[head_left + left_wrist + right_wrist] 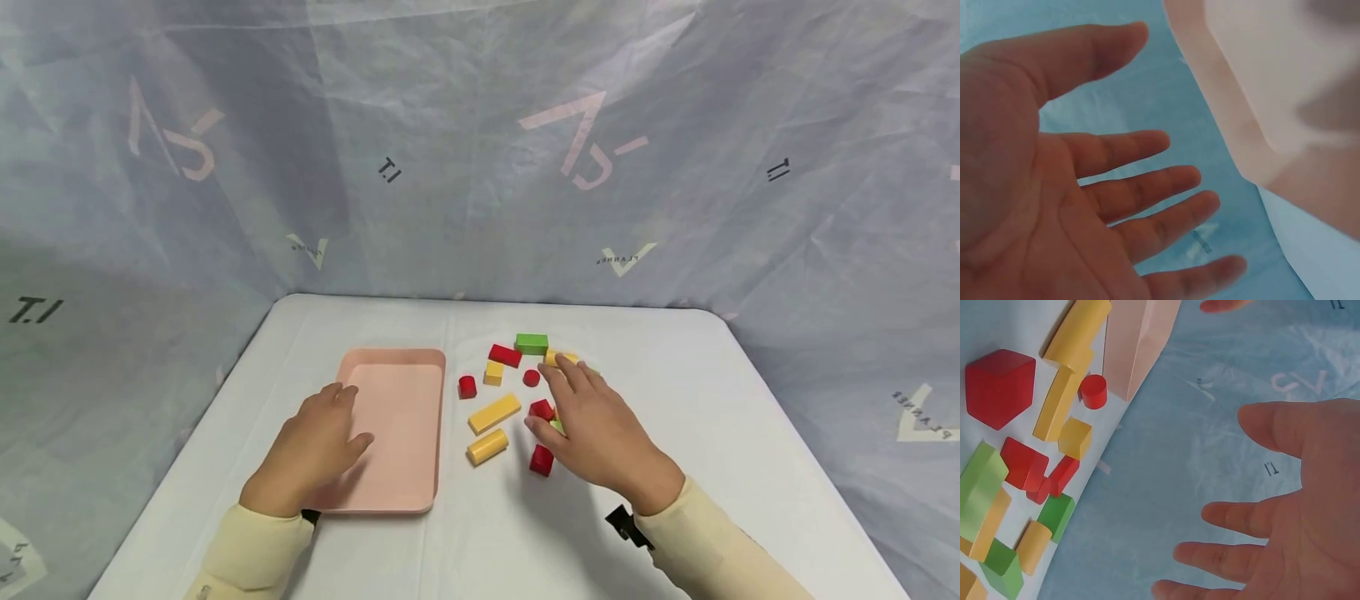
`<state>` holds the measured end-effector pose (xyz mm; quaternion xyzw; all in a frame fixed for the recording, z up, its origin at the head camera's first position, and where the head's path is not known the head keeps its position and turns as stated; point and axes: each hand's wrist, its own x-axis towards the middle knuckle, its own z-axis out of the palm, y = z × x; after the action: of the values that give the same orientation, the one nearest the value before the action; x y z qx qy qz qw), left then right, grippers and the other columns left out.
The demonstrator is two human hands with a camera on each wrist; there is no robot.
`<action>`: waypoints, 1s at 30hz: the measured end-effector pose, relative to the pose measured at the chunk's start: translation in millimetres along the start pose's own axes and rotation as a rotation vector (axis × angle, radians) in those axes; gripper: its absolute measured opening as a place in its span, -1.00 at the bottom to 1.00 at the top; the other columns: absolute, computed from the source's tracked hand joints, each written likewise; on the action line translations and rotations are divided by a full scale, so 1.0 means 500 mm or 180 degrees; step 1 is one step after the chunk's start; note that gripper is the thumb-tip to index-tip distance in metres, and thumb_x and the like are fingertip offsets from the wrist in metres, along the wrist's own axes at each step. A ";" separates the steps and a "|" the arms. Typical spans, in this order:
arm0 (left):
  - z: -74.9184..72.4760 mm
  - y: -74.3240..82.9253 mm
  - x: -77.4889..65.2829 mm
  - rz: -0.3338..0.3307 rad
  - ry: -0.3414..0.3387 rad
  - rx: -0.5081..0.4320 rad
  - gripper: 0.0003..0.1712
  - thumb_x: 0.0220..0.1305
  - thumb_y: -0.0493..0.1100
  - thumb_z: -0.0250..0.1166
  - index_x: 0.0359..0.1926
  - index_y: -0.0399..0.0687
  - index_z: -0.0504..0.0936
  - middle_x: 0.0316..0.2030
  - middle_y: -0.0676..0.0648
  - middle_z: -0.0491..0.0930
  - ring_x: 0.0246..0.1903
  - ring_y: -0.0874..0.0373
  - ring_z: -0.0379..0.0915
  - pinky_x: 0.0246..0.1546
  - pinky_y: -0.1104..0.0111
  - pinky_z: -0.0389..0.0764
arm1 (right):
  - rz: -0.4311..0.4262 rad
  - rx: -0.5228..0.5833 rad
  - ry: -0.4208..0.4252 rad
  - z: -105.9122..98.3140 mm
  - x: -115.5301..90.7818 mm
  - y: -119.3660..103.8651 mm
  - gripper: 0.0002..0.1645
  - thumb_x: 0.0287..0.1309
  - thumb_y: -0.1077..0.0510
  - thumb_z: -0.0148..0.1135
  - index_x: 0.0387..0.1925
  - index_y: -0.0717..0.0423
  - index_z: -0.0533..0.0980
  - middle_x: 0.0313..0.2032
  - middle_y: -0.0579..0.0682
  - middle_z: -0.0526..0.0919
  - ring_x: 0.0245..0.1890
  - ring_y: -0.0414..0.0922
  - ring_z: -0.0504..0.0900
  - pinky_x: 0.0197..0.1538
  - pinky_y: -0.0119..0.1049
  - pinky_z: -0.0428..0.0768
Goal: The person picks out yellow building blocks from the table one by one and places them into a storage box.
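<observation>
My left hand (318, 446) hovers over the left side of a pink tray (438, 433), holding nothing. In the left wrist view its fingers (1141, 184) are spread beside the tray wall. My right hand (600, 425) is above the right part of a group of toy blocks and hides some of them; its fingers (1229, 553) are extended with nothing between them. Near it lie a red cube (542, 460), a red block (541, 409) and a yellow cylinder (487, 447). A long yellow block (494, 414) lies between that cylinder and a small yellow cube (493, 372).
Farther back are a green block (532, 343), a flat red block (506, 356), a red disc (532, 378) and a small red cylinder (467, 387). The white table (675, 367) is backed by a grey printed sheet (465, 167).
</observation>
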<state>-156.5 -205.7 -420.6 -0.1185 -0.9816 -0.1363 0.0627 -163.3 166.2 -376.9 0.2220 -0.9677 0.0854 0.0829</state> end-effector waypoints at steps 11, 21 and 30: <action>0.013 -0.060 -0.019 -0.0485 -0.0265 -0.0021 -0.50 -0.04 -0.10 0.44 -0.25 -0.39 0.44 -0.44 -0.19 0.46 -0.54 0.01 0.39 -0.53 0.07 0.50 | 0.0119 0.0226 -0.0056 -0.001 -0.009 0.015 -0.14 0.14 -0.36 0.07 0.36 -0.06 0.17 0.33 0.06 0.18 0.29 0.06 0.09 0.18 0.16 0.31; 0.047 -0.091 -0.020 -0.0564 -0.0431 -0.0088 -0.58 0.06 -0.21 0.36 -0.17 -0.32 0.36 -0.56 -0.15 0.52 -0.65 0.07 0.38 -0.67 0.13 0.44 | 0.0111 0.0277 -0.0101 0.016 -0.012 0.017 -0.16 0.10 -0.29 0.17 0.32 -0.03 0.22 0.31 0.10 0.21 0.26 0.05 0.15 0.13 0.13 0.37; 0.059 -0.097 -0.014 -0.0424 -0.0316 -0.0089 -0.56 -0.02 -0.30 0.37 -0.16 -0.38 0.37 -0.54 -0.17 0.53 -0.64 0.04 0.41 -0.63 0.10 0.48 | 0.0084 0.0353 -0.0178 0.036 -0.016 0.007 -0.17 0.08 -0.23 0.22 0.33 -0.09 0.21 0.30 0.04 0.23 0.26 -0.01 0.16 0.12 0.09 0.40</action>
<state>-164.3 -244.1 -462.2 -0.0604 -0.9872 -0.1478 0.0031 -160.0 169.0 -396.2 0.2158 -0.9663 0.1338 0.0422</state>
